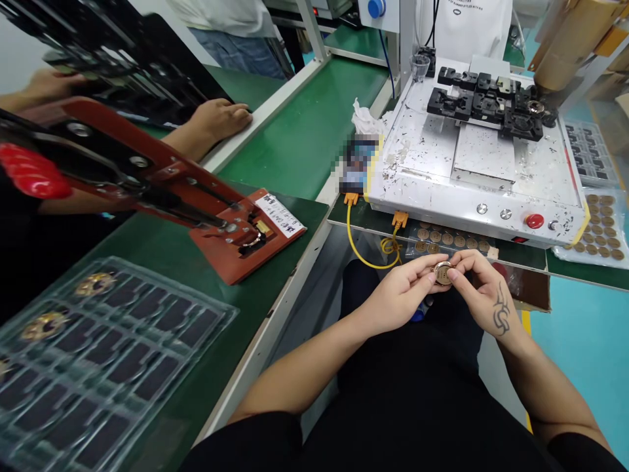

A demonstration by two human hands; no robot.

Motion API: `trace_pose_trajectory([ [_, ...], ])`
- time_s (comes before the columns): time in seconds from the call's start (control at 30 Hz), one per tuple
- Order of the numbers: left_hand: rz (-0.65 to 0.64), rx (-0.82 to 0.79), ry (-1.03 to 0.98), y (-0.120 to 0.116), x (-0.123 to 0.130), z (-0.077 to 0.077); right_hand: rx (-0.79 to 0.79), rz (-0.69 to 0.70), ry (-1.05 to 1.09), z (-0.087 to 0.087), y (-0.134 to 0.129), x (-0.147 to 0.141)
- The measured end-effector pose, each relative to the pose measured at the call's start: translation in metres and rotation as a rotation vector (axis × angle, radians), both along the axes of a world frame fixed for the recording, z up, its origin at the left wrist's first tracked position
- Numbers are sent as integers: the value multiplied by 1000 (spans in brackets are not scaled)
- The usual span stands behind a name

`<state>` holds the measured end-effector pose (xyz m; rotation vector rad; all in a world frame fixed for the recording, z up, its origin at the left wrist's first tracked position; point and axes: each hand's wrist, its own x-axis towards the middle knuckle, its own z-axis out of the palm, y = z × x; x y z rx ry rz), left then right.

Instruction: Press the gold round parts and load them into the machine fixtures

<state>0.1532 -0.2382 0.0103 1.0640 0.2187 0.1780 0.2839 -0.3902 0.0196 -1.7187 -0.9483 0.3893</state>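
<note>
Both of my hands meet in front of my body, just below the front edge of the white machine. Between their fingertips is a small round gold metal piece. My left hand pinches its left side with thumb and fingers. On the other side, my right hand grips the rim, its thumb resting near the face. The round face is turned up toward me. On the machine, black fixture blocks sit on a raised plate.
A red-brown toggle press stands at the left, beside a clear tray with several gold parts. Round brown discs lie in plastic at the right. A yellow cable hangs at the machine's front. Another person's hand rests upper left.
</note>
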Motion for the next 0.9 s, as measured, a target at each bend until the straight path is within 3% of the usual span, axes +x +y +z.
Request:
trace_pose_trajectory([
  [0.27,26,114,7,-4,0,-7,4,1,-91,0,1,-1],
  [0.5,64,363,22,-3,-1,-11,0,-88,-310,-16,2,-3],
  [0.67,-13,621,27,13,-4,-4,-13,133,-324,-16,4,4],
  [0.77,42,571,20,19,-2,0,39,115,-275,-12,7,5],
  [0.9,159,382,37,19,3,2,61,21,29,-7,12,2],
])
